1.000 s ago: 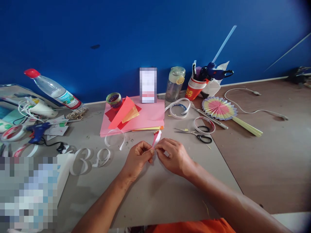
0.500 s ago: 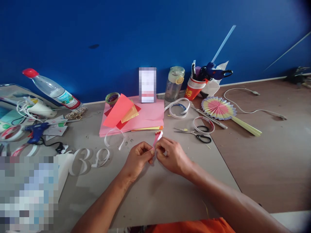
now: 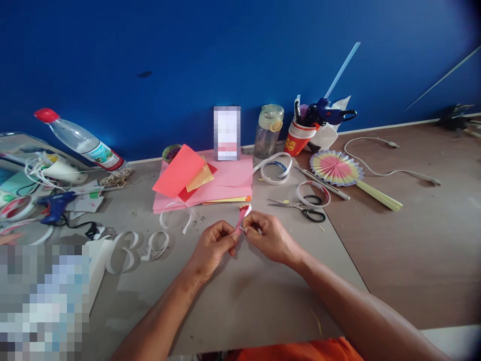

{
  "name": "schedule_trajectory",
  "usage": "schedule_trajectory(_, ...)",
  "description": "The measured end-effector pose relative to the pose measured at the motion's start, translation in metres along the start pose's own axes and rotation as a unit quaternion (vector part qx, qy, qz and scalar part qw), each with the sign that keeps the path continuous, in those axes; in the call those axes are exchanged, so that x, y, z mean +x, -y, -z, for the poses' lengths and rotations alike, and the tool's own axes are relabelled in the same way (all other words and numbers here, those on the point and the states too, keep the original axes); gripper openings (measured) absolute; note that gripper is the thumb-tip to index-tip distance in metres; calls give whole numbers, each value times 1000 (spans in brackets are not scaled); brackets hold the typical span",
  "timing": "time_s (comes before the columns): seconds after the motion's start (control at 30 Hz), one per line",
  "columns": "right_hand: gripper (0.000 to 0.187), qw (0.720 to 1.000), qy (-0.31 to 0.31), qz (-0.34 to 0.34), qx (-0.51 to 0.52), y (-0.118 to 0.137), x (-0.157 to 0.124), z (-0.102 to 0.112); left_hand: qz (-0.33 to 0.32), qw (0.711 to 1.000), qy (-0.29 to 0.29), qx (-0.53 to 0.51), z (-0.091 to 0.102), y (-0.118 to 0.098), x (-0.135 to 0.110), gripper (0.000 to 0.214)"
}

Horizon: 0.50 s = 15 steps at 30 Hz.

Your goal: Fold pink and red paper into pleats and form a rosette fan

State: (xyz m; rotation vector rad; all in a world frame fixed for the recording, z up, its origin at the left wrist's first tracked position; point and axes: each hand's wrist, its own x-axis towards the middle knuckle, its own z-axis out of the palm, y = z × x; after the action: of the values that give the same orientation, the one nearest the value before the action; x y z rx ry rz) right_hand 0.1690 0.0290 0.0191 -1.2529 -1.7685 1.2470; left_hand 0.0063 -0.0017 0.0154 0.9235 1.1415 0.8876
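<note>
My left hand pinches a small bundle of pleated pink paper between thumb and fingers. The bundle stands up from my grip, with a yellowish and red upper end and a white side facing right. Close against it, my right hand is closed, thumb and forefinger pinching a tiny whitish bit at the paper's lower edge; I cannot make out what it is. Just beyond lie scissors with black handles and a roll of white tape. A finished-looking pleated paper fan rests farther right.
Behind my hands is a stack of pink paper with a loose red sheet on top. A phone, a water bottle and red paper cups stand by the wall. White strips and a glue gun lie left.
My right hand's fingertips have closed in on the paper bundle, while my left hand keeps its pinch. The loose red sheet looks tilted farther left. Another person's fingers appear at the left edge.
</note>
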Motion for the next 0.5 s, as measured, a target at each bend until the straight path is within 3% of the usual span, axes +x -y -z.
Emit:
schedule_trajectory(0.27,5,987,22,-72,141,-4,4,9,2,1000,-1,-15,2,2,1,20)
schedule_trajectory(0.5,7,934,-20,-104,341,-3,10,28,-8,1000,-8,-15,4,1,1,20)
